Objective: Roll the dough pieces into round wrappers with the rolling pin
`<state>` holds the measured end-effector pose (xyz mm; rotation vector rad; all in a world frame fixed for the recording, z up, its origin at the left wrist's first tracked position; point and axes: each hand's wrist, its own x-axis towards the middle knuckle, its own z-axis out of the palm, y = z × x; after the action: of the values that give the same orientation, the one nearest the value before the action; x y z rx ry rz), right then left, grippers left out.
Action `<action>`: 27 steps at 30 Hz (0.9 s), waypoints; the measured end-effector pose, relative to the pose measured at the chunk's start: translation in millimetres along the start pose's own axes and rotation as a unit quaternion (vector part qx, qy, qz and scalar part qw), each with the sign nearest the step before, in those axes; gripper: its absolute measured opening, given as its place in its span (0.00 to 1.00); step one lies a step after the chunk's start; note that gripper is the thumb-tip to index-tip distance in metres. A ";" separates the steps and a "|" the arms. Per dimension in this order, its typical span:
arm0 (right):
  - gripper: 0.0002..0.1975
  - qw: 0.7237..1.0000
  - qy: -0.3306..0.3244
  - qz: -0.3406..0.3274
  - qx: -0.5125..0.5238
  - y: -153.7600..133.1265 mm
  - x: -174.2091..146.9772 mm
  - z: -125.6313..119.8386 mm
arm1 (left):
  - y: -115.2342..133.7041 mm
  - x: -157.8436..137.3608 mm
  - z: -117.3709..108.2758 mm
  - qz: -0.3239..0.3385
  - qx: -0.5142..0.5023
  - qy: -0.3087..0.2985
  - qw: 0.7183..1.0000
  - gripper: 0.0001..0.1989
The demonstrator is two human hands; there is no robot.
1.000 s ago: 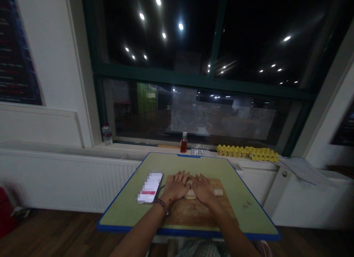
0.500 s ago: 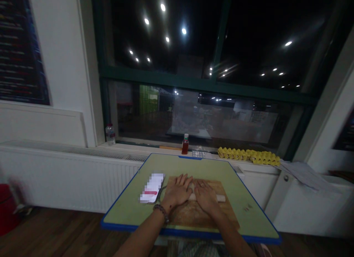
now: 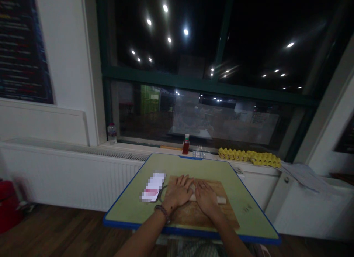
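A pale roll (image 3: 221,200), perhaps dough, lies crosswise on a wooden board (image 3: 188,215). Its right end sticks out past my right hand (image 3: 205,196), and a short stretch shows between both hands. My left hand (image 3: 179,192) rests palm down over the roll's left part, fingers spread and stretched forward. The right hand presses on it beside the left one, fingers extended and flat. Most of the roll is hidden beneath the hands. The board shows a pale, floury patch near me.
The board sits on a green, blue-edged table (image 3: 124,209). A phone (image 3: 153,187) lies left of the board, with a dark loop (image 3: 162,193) between them. Along the windowsill stand a red-brown bottle (image 3: 186,145), a clear bottle (image 3: 112,134) and yellow egg trays (image 3: 249,157).
Both hands keep nearly the same place on the roll. The view has shifted slightly; nothing else has visibly moved.
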<state>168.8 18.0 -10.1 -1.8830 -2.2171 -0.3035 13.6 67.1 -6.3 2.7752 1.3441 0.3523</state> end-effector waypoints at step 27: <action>0.25 0.999 0.004 0.040 0.020 -5.0 -6.8 9.1 | 5.6 -15.1 11.8 0.017 0.032 0.088 0.995 0.23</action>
<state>164.7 13.5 -20.8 -1.9404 -2.1201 -0.2491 11.5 52.5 -19.9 2.8804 1.3674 0.5791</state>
